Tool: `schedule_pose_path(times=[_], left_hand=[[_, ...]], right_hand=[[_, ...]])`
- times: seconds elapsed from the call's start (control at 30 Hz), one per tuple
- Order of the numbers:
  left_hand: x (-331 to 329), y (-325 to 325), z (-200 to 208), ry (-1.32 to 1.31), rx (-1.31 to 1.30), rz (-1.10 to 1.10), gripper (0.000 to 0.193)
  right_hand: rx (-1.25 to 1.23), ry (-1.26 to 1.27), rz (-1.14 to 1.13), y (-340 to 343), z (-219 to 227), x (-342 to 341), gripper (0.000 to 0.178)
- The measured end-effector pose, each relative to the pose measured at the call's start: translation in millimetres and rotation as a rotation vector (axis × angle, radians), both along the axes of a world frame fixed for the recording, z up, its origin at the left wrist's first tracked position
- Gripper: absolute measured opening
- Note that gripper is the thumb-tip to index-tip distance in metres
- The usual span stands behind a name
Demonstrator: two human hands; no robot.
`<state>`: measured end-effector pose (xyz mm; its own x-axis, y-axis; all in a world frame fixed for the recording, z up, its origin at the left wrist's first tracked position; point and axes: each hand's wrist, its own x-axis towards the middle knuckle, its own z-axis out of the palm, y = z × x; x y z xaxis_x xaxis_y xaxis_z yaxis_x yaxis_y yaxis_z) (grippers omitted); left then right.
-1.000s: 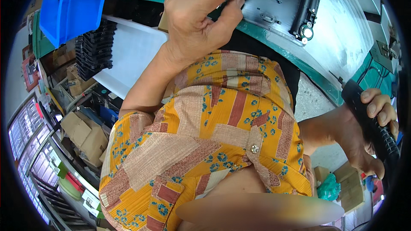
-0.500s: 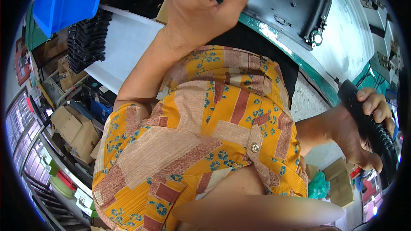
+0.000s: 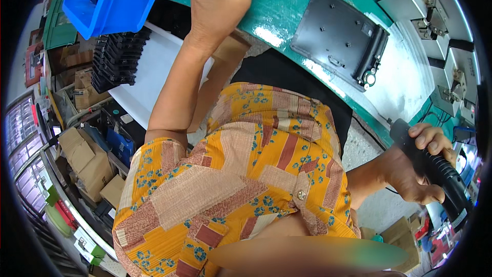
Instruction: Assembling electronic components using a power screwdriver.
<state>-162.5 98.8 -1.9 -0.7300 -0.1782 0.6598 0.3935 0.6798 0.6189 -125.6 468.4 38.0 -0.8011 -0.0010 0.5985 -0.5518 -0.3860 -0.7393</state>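
At the right, beyond the table's front edge, my right hand is wrapped round a black electric screwdriver, its thin bit pointing up and to the left. My left hand is over the green table at the top middle, thumb and fingers pinched together; what they hold, if anything, is hidden. Right of that hand, apart from it, a flat black panel lies on the table. It has a few small raised bosses, a thick rounded bar along its right side and a round pale end piece. Neither hand touches the panel.
A blue plastic bin with black parts stands at the upper left. Below it, a stack of black parts sits beside a white tray. Metal fixtures line the right side of the green table. Cardboard boxes lie at the left.
My left hand has moved left, away from the black panel, which now shows whole. My right hand still holds the screwdriver out at the right. The whole view has shifted slightly.
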Motion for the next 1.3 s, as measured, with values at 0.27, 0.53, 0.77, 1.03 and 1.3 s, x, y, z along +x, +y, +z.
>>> schedule_pose_path(times=[0.27, 0.53, 0.77, 1.03, 1.3], left_hand=[[-33.5, 24.2, 14.5, -0.167, -0.077, -0.147, 0.008], [-76.1, 52.0, 3.7, -0.069, -0.386, -0.276, 0.009], [-71.7, 51.2, 12.4, -0.312, -0.188, -0.325, 0.010], [-57.8, 51.9, 14.6, 0.012, -0.237, -0.383, 0.006], [-10.2, 64.8, 22.2, 0.090, -0.057, -0.486, 0.010]], right_hand=[[-0.010, 0.006, 0.089, -3.0, -4.7, -6.9, 0.073], [-0.002, -0.006, 0.076, 0.6, -8.1, -0.9, 0.077], [-0.024, 0.014, 0.079, 4.9, -13.5, -3.7, 0.079], [-0.013, 0.008, 0.063, 7.2, -12.1, 1.3, 0.079], [0.034, 0.003, 0.086, 12.2, -13.0, -4.3, 0.084]])
